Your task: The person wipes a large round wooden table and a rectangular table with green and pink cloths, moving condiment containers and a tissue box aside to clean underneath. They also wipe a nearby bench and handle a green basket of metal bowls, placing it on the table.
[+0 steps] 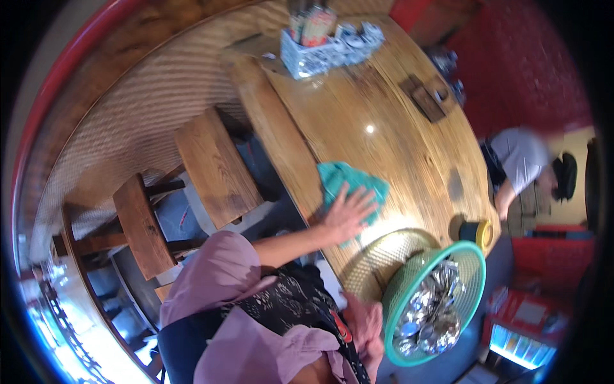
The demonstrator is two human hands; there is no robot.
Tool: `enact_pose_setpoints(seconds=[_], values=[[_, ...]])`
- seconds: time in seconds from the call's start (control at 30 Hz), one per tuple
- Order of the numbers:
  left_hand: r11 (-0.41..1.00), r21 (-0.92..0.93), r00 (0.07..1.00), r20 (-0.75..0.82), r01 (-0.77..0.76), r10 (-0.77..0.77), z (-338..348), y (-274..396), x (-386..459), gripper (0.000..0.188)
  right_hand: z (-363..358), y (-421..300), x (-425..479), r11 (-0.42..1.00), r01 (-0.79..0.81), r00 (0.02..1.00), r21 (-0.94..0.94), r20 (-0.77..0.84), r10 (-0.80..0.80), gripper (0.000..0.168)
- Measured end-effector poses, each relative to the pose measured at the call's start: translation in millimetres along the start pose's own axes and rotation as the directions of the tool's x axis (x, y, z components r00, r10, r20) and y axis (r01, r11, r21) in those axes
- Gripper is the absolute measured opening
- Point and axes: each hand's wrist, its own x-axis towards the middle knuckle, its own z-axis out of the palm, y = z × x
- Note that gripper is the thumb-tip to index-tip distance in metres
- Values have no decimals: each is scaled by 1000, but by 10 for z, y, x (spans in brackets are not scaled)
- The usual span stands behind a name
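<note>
My left hand [350, 213] lies flat on a green cloth [355, 177], palm down with the fingers spread, near the edge of a wooden table [369, 105]. Close to my body, my right hand [367, 329] is beside the wall of a green plastic mesh basket [392, 307]. Its fingers are blurred and partly hidden, so I cannot tell whether it grips the rim. Inside the basket is a heap of shiny metal ware [427, 317], its exact kind unclear.
A blue-and-white patterned caddy [312, 62] stands at the table's far end. Wooden blocks [427, 101] and a black-and-yellow tin [475, 234] sit along the other side. Wooden stools [216, 168] flank the near edge. A person [518, 158] bends beyond the table.
</note>
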Motion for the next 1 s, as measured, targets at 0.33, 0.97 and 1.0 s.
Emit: enact_pose_setpoints(seconds=[0.33, 0.97, 1.0], values=[[932, 8, 913, -206, 362, -353, -196, -742, 1260, 62, 658, -26, 691, 940, 308, 940, 144, 106, -324, 66], [989, -5, 966, -215, 146, -144, -132, -1533, 3417, 72, 1890, -82, 2827, -174, 496, 731, -851, 517, -446, 61], [982, -19, 954, -235, 185, -185, -167, -1611, 3533, 72, 1966, -19, 2984, -303, 391, 756, -869, 491, -434, 65]])
